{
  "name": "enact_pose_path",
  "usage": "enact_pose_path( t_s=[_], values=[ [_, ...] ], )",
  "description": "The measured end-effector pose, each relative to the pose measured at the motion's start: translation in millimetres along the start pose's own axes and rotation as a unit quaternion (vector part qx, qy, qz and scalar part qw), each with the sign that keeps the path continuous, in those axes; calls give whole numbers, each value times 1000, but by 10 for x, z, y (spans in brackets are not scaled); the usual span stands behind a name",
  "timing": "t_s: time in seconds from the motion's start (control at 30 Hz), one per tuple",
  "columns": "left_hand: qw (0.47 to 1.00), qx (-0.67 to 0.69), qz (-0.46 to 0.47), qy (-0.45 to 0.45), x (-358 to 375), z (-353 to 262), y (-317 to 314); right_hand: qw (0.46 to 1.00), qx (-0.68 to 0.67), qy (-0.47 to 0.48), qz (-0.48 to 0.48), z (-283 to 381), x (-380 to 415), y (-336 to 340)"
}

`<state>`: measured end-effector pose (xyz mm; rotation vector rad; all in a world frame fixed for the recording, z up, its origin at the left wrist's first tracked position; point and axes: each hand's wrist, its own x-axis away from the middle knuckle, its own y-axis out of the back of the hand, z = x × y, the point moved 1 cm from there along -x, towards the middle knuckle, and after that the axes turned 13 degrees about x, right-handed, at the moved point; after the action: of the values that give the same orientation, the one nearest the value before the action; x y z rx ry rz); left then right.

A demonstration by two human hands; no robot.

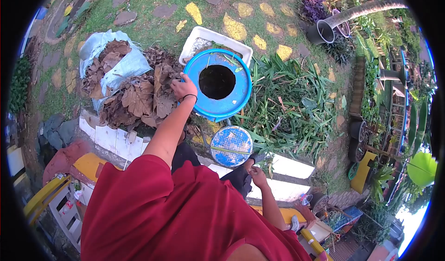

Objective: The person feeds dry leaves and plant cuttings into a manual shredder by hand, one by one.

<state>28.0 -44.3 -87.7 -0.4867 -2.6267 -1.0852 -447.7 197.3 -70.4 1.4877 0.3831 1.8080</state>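
On the grass, I see the blue barrel (194, 104) upright, mouth upward. My left hand (184, 88) touches its rim, fingers bent; my right hand (257, 176) curls apart from it; I can't tell either's grip.

Grassy ground (153, 34); yellow and grey flat stones (234, 28) set in, upper centre. Pale blue sack (126, 72) with brown leaves, upper left; dry leaves (138, 97) heaped beside it. Long green leaves (293, 101) piled right of centre.

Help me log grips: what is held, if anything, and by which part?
The left hand touches the blue drum's rim beside the dry leaves; whether it grips is unclear. The right hand's hold cannot be told.
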Motion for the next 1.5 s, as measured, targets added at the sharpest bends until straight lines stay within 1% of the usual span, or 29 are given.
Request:
enact_pose_path(
  t_s=[0.33, 0.73, 0.8, 0.93, 1.0, 1.13, 1.23, 1.3, 1.33, 1.37, 1.43, 1.5],
  values=[
    [1000, -10, -7, 9, -47, 62, -61, 1000, -5, -13, 14, -7, -28, -46],
    [1000, -3, -2, -3, -23, 25, -23, 999, -3, -27, 24, -32, -49, -56],
    [1000, -1, 3, 0, -24, 30, -23, 999, 19, -28, 33, -45, -76, -72],
    [1000, -1, -9, 0, -35, 43, -47, 999, 17, -22, 32, -23, -112, -58],
    [1000, 5, -7, 4, -30, 46, -50, 998, -12, -27, 51, -21, -119, -54],
    [1000, -7, -9, -3, -41, 61, -60, 999, -8, -29, 44, -42, -112, -81],
    [1000, -12, -16, -24, -26, 45, -66, 997, -12, -24, 68, -164, -75, -164],
    [1000, -18, -19, -17, -12, 34, -78, 993, 103, -43, 45, -291, -22, -291],
    [999, -23, -22, -4, -15, 27, -89, 988, 112, -77, 77, -376, -24, -357],
    [999, -28, -18, -11, -9, 21, -96, 988, 103, -81, 78, -465, 1, -411],
    [998, -47, -33, -35, -12, 34, -105, 980, 89, -146, 104, -574, 96, -447],
    [997, -56, -32, -42, -14, 18, -131, 981, 66, -147, 108, -693, 131, -486]
  ],
)
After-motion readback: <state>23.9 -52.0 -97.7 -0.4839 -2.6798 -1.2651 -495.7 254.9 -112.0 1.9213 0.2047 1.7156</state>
